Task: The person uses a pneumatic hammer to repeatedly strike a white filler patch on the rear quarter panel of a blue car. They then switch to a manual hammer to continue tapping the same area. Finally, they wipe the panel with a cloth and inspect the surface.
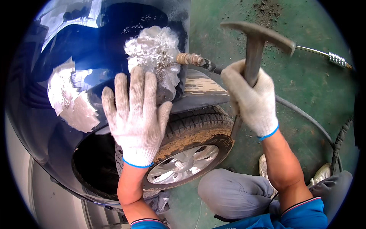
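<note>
My left hand (134, 114), in a white knit glove with a blue cuff, lies flat with fingers spread on the dark blue car fender (97, 45), just above the wheel. Its fingertips reach the lower edge of a bare, scraped silver patch (152, 45). Raised at the right, my gloved right hand (251, 93) is closed around the handle of a hammer (259, 36). The hammer has a long, slightly curved steel head, and its handle end shows below the fist. A second bare metal patch (74, 103) lies left of my left hand.
A muddy tire with a silver wheel (183, 164) sits below the fender. A tape-wrapped cable end (189, 58) rests by the silver patch, its grey cable (305, 114) trailing right. On the green floor (213, 26) are dirt crumbs (268, 13) and a metal rod with a knurled grip (337, 59).
</note>
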